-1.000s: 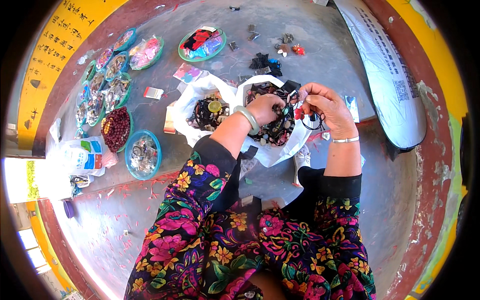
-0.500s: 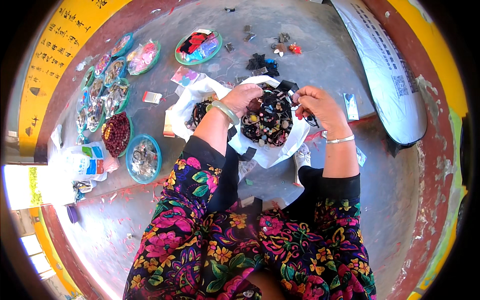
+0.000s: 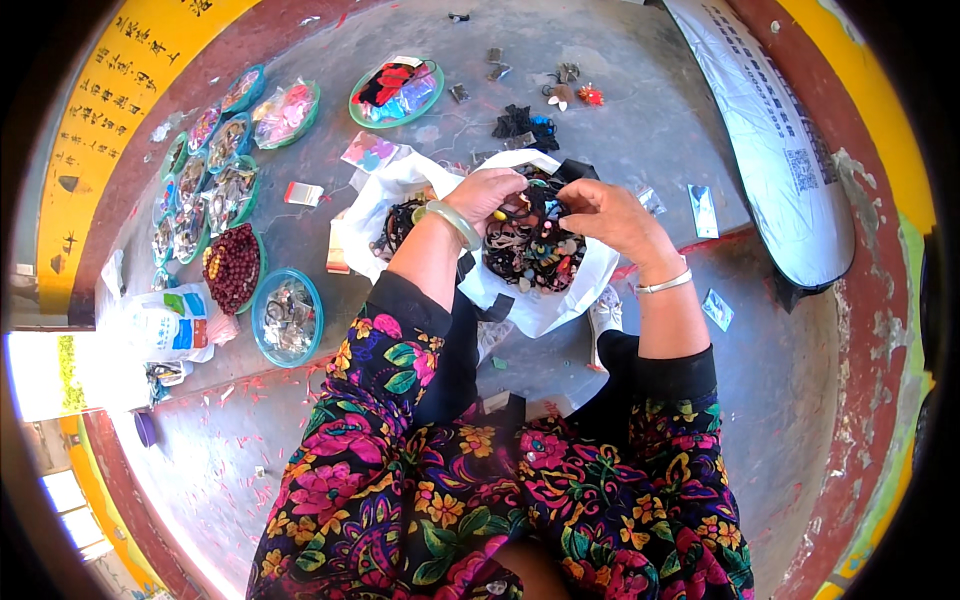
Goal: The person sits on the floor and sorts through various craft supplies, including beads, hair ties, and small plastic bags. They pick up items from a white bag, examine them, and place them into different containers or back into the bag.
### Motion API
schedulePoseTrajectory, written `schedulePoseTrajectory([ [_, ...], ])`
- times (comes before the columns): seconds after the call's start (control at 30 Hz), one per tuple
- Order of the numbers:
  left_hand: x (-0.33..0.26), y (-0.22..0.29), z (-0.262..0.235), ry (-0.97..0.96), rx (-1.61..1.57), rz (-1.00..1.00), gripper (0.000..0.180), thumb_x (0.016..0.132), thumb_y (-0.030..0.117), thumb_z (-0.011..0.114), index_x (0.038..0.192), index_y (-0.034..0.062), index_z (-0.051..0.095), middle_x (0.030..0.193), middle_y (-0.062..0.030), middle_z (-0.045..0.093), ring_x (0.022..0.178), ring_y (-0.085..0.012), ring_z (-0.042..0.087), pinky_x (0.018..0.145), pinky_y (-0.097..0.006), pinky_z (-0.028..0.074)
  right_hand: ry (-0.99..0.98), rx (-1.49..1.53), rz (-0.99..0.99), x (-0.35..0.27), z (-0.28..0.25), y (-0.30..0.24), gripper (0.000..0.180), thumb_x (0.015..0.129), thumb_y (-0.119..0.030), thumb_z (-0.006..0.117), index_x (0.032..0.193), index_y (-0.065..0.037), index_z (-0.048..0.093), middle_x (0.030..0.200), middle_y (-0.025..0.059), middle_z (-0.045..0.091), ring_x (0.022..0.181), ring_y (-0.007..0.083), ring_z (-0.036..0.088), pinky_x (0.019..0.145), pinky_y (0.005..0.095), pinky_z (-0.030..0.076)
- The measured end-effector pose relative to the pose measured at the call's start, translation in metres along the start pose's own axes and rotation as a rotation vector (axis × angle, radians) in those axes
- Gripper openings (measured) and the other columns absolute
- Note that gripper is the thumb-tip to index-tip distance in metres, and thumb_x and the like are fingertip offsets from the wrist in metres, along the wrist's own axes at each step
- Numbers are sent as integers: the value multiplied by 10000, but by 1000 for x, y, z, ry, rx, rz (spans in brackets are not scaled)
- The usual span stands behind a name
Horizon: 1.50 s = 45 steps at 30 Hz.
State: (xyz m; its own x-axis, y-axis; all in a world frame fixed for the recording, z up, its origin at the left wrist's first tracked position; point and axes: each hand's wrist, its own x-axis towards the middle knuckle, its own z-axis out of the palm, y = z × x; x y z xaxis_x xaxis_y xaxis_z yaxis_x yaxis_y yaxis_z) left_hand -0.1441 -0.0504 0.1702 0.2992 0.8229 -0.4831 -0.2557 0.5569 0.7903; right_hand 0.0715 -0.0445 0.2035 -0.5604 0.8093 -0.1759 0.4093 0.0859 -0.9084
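A white plastic bag [image 3: 596, 272], its mouth spread wide, holds a heap of dark cords strung with mixed beads and stones [image 3: 533, 247]. My left hand [image 3: 484, 196], a jade-like bangle at its wrist, is closed in a pinch at the heap's far left edge; what lies between its fingertips is hidden. My right hand [image 3: 612, 218] reaches over the heap's right side, thumb and forefinger apart near the cords. More beaded cords [image 3: 400, 226] show in the white plastic left of my left wrist.
Several basins of packaged trinkets stand at the left, with a blue basin [image 3: 287, 318] nearest. Dark red bead strings [image 3: 232, 267] fill another. A green-rimmed tray [image 3: 397, 95], black cords [image 3: 524, 127] and a red ornament [image 3: 590, 95] lie farther out. A silver-covered long object [image 3: 765, 140] is at the right.
My right hand has moved left and inward from the bag's right rim to over the heap. The cord with a pinkish bead no longer shows in its fingers. My left hand stays put.
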Motion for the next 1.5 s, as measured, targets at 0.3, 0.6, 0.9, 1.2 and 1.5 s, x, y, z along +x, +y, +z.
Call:
schedulePoseTrajectory([
  [0.3, -11, 8, 1, -157, 86, 31, 171, 849, 163, 555, 986, 59, 551, 853, -56, 629, 729, -104, 619, 551, -196, 463, 127, -42, 82, -7, -19, -5, 146, 739, -87, 576, 822, 26, 616, 676, -11, 563, 640, 67, 486, 591, 223, 387],
  [0.6, 1, 0, -7, -216, 139, 69, 240, 816, 87, 543, 1056, 72, 543, 878, -28, 634, 700, -94, 611, 528, -188, 438, 68, 612, 137, -8, -18, -3, 122, 782, -52, 533, 859, 8, 606, 736, 7, 586, 670, 94, 548, 627, 216, 437],
  [0.9, 5, -6, -7, -150, 324, 15, 276, 832, 76, 510, 1107, 63, 500, 938, -43, 611, 816, -116, 612, 651, -239, 489, 106, 616, 102, -9, -25, -7, 136, 761, -14, 480, 826, -28, 599, 703, 2, 559, 599, 65, 508, 540, 180, 378],
  [1.2, 24, -15, -18, 47, 840, 134, 304, 822, 88, 485, 1115, 43, 554, 1027, -96, 600, 943, -200, 578, 846, -300, 446, 65, -108, 101, 7, -3, 19, 180, 743, -12, 470, 864, 4, 604, 730, 25, 591, 663, 75, 507, 582, 231, 403],
  [1.5, 46, -36, -23, 181, 1248, 283, 316, 754, 22, 448, 1004, 60, 637, 999, -162, 618, 939, -294, 579, 829, -329, 437, 15, -810, 57, 9, 20, 27, 208, 737, -64, 495, 860, -99, 659, 885, 144, 637, 830, 308, 610, 738, 372, 482],
])
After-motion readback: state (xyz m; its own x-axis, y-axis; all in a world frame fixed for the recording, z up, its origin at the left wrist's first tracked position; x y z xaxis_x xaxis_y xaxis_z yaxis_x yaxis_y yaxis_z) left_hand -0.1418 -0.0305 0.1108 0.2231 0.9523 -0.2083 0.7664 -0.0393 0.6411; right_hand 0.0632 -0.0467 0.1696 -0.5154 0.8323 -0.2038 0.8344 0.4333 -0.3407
